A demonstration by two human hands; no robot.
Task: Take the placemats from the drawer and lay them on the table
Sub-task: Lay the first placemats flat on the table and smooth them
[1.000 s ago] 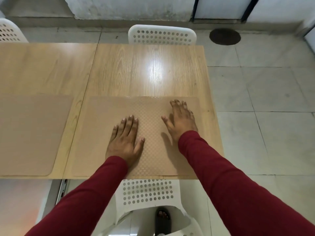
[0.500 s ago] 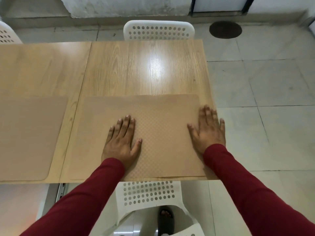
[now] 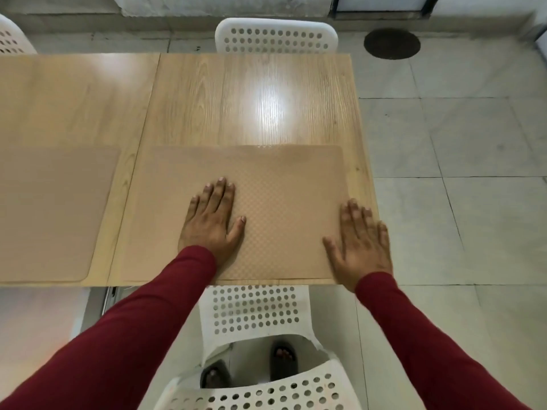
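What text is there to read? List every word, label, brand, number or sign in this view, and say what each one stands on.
None: no word, label, brand, number or sign can be read anywhere in this view.
The placemat under the hands bears only a fine dotted texture, no print.
The second placemat, the wooden table and the white perforated chairs are unmarked.
The round dark floor cover shows no legible marking.

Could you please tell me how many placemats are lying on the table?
2. One placemat lies at the table's right end under both hands; the other placemat lies to its left, cut off by the frame edge, so more may lie beyond.
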